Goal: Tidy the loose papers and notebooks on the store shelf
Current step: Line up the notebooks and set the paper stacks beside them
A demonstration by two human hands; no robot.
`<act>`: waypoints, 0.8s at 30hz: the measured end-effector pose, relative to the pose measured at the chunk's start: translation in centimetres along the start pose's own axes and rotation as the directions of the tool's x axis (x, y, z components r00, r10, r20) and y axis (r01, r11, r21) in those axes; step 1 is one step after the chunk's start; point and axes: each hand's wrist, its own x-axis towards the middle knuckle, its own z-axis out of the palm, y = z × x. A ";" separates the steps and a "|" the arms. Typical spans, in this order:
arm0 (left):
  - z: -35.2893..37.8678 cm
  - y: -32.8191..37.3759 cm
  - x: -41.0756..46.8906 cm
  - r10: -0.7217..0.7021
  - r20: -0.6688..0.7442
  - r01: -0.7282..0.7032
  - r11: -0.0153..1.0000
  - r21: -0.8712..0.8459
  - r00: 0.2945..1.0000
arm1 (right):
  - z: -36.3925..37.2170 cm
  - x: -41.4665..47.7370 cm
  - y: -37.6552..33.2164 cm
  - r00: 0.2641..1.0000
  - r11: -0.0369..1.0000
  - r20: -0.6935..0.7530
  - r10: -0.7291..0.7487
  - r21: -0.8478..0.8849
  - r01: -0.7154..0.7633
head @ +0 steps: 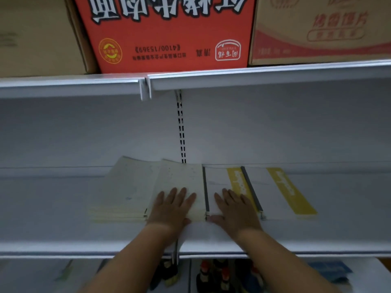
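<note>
While the left hand [173,208] and right hand [234,210] lie flat on the shelf [63,208] row, step in hand reads as squaring up. Both sets of fingers [184,193]: straight, slightly spread, pressing, not gripping. Under left fingers: cream notebook [182,176]; under right: white notebook [218,178]. Left of them, cream stack [127,187]; right, banded book [281,187]. Next, probably: slide edges flush, even pressure.

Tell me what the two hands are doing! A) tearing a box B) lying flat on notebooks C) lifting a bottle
B: the left hand lies flat on the cream paper notebook, the right hand flat on the white notebook with a yellow band.
</note>
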 end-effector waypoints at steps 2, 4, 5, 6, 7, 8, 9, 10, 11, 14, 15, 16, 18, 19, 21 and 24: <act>0.1 -0.2 0.0 0.018 0.001 -0.018 1.000 0.003 1.000 | 0.1 0.1 -0.1 1.000 1.000 0.026 -0.007 0.016 0.007; 0.4 -0.2 0.1 0.021 -0.004 -0.021 1.000 -0.002 1.000 | 0.1 0.2 -0.3 1.000 1.000 0.028 -0.001 0.019 0.000; 0.4 -0.2 0.2 0.022 -0.006 -0.022 1.000 -0.008 1.000 | 0.0 0.3 -0.3 1.000 1.000 0.028 0.000 0.012 0.000; 0.4 -0.3 0.2 0.028 -0.002 -0.028 1.000 -0.012 1.000 | -0.1 0.3 -0.3 0.999 1.000 0.033 -0.003 -0.001 0.003; 0.4 -0.3 0.3 0.038 0.002 -0.038 0.999 -0.012 0.999 | -0.2 0.2 -0.3 0.999 1.000 0.042 -0.002 -0.013 0.002; 0.5 -0.3 0.3 0.046 0.005 -0.046 0.999 -0.014 0.999 | -0.3 0.2 -0.4 0.999 1.000 0.050 0.003 -0.020 -0.002; 0.6 -0.4 0.4 0.049 0.005 -0.049 0.999 -0.014 0.999 | -0.3 0.3 -0.5 0.999 1.000 0.053 0.009 -0.028 -0.008; 0.6 -0.5 0.5 0.052 0.007 -0.052 0.999 -0.010 0.999 | -0.4 0.4 -0.6 0.999 0.999 0.050 0.020 -0.035 -0.018; 0.6 -0.6 0.6 0.056 0.010 -0.056 0.998 -0.004 0.998 | -0.5 0.3 -0.9 0.998 0.998 0.051 0.038 -0.045 -0.035; 0.8 -0.7 0.7 0.059 0.005 -0.059 0.998 -0.004 0.998 | -0.6 0.0 -1.6 0.993 0.992 0.041 0.114 -0.059 -0.111; 0.8 -0.7 0.7 0.055 0.000 -0.055 0.999 -0.004 0.999 | -0.7 -0.2 -1.7 0.989 0.989 0.032 0.141 -0.060 -0.139; 0.8 -0.7 0.6 0.050 0.000 -0.050 0.999 -0.005 0.999 | -0.8 -0.3 -1.8 0.985 0.985 0.038 0.168 -0.055 -0.166; 0.8 -0.6 0.5 0.045 0.007 -0.045 0.999 -0.009 0.999 | -0.8 -0.7 -1.6 0.980 0.981 0.051 0.193 -0.043 -0.191; 0.8 -0.5 0.5 0.043 0.008 -0.043 0.999 -0.008 0.999 | -0.8 -0.9 -1.5 0.979 0.980 0.048 0.199 -0.033 -0.197; 0.7 -0.5 0.6 0.041 0.013 -0.040 0.999 -0.009 0.999 | -0.8 -1.1 -1.2 0.977 0.978 0.053 0.208 -0.001 -0.208; 0.6 -0.4 0.6 0.041 -0.002 -0.041 0.999 -0.006 0.999 | -0.7 -1.9 -1.1 0.974 0.973 0.039 0.225 0.045 -0.227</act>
